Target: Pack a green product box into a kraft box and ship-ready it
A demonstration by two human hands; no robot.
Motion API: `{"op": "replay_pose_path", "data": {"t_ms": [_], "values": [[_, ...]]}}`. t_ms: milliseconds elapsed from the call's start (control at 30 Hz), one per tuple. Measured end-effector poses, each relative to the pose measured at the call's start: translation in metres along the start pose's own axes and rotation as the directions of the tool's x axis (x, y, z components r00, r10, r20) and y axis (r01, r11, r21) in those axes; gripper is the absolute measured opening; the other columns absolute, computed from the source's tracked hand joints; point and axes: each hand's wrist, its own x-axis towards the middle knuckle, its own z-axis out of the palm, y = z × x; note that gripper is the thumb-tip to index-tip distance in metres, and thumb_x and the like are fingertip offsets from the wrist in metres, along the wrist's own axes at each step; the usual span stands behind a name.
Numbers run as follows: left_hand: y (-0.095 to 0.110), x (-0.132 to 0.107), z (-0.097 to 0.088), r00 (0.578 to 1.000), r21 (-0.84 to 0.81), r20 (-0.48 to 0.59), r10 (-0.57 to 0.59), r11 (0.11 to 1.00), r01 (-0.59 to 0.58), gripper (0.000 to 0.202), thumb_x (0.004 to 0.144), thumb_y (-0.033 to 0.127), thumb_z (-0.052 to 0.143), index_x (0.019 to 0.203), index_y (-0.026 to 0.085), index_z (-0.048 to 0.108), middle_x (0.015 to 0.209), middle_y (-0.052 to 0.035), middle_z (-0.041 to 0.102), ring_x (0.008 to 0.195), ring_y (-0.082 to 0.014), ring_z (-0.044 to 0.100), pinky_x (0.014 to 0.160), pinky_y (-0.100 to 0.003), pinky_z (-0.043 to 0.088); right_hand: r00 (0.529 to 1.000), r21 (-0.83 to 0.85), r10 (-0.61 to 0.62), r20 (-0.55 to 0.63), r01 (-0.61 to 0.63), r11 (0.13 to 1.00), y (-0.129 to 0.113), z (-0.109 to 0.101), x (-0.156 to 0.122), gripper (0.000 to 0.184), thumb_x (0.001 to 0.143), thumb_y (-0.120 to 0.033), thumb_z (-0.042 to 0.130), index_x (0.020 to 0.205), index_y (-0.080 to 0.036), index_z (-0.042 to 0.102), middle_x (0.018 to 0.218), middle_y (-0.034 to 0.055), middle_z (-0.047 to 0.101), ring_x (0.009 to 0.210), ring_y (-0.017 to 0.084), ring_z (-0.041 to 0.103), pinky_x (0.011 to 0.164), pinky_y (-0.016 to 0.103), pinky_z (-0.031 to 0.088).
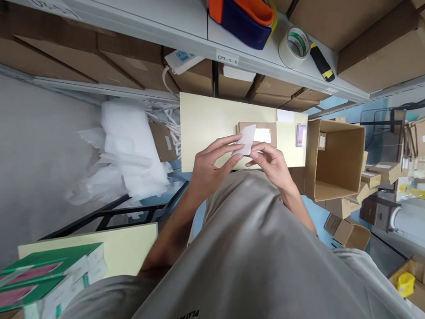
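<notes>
My left hand (214, 158) grips a small white paper slip (247, 138) between thumb and fingers, over the near side of a pale yellow tabletop (204, 120). At the slip's lower right corner my right hand (271, 163) has its thumb and forefinger pinched together; whether they grip the corner itself is hard to make out. Just beyond the slip, and partly covered by it, a flat brown cardboard box (274, 135) lies on the tabletop with a white label (263, 135) on its top.
To the right stands an open cardboard carton (338, 159). White foam wrapping (131, 143) is heaped at the left. On the shelf (265, 60) above lie a tape dispenser (245, 18), a tape roll (294, 47) and a utility knife (321, 61). Green boxes (55, 258) sit at lower left.
</notes>
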Motion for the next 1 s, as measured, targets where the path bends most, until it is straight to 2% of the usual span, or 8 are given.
{"op": "replay_pose_path", "data": {"t_ms": [100,267,467,700,833,1000], "values": [[0.0,-0.002,-0.011,0.999,-0.057,0.033,-0.023,0.998,0.024,0.034,0.105,0.057,0.077,0.119,0.028,0.088,0.142,-0.0095,0.081,0.136,-0.0282,0.076,0.121,-0.047,0.062,0.999,-0.007,-0.038,0.003,0.038,0.999,0.001,0.011,0.003,0.041,0.102,-0.069,0.078,0.102,-0.028,0.075,0.122,0.0038,0.07,0.106,0.019,0.074,0.088,0.038,0.073],[-0.004,-0.008,-0.022,0.996,-0.152,0.087,-0.013,0.988,0.026,0.032,0.107,0.054,0.076,0.118,0.028,0.088,0.134,-0.0104,0.084,0.128,-0.0268,0.079,0.117,-0.044,0.064,0.991,-0.086,-0.132,0.002,0.132,0.988,-0.002,0.028,0.006,0.034,0.105,-0.063,0.076,0.102,-0.029,0.078,0.111,0.0038,0.069,0.101,0.018,0.07,0.086,0.035,0.067],[-0.008,-0.013,-0.03,0.999,-0.192,0.042,-0.017,0.981,0.025,0.03,0.107,0.052,0.076,0.115,0.027,0.089,0.127,-0.01,0.085,0.119,-0.0245,0.082,0.107,-0.04,0.068,0.988,-0.19,-0.154,-0.018,0.148,0.971,-0.002,0.045,0.012,0.041,0.107,-0.067,0.072,0.098,-0.027,0.076,0.102,0.0037,0.068,0.091,0.018,0.066,0.079,0.035,0.061],[-0.011,-0.015,-0.04,0.998,-0.216,-0.004,-0.06,0.975,0.057,0.035,0.106,0.058,0.076,0.108,0.025,0.09,0.116,-0.0095,0.085,0.107,-0.0228,0.083,0.092,-0.035,0.071,0.96,-0.307,-0.274,-0.057,0.244,0.92,0.001,0.064,0.014,0.039,0.111,-0.063,0.067,0.1,-0.027,0.077,0.096,0.0029,0.067,0.089,0.018,0.065,0.078,0.035,0.058],[-0.011,-0.017,-0.045,0.996,-0.223,-0.026,-0.081,0.972,0.073,0.035,0.107,0.056,0.075,0.104,0.025,0.09,0.114,-0.0092,0.085,0.105,-0.022,0.082,0.089,-0.034,0.07,0.947,-0.348,-0.32,-0.025,0.292,0.891,0.004,0.071,0.015,0.038,0.113,-0.061,0.065,0.101,-0.026,0.076,0.093,0.0025,0.067,0.086,0.018,0.063,0.078,0.035,0.057],[-0.016,-0.023,-0.048,0.989,-0.263,-0.087,-0.123,0.96,0.097,0.038,0.105,0.06,0.075,0.098,0.024,0.088,0.111,-0.0092,0.086,0.104,-0.0228,0.081,0.092,-0.036,0.067,0.952,-0.386,-0.305,0.016,0.287,0.877,0.002,0.078,0.019,0.037,0.114,-0.059,0.063,0.101,-0.027,0.075,0.092,0.0025,0.066,0.085,0.019,0.062,0.078,0.036,0.056]]}}
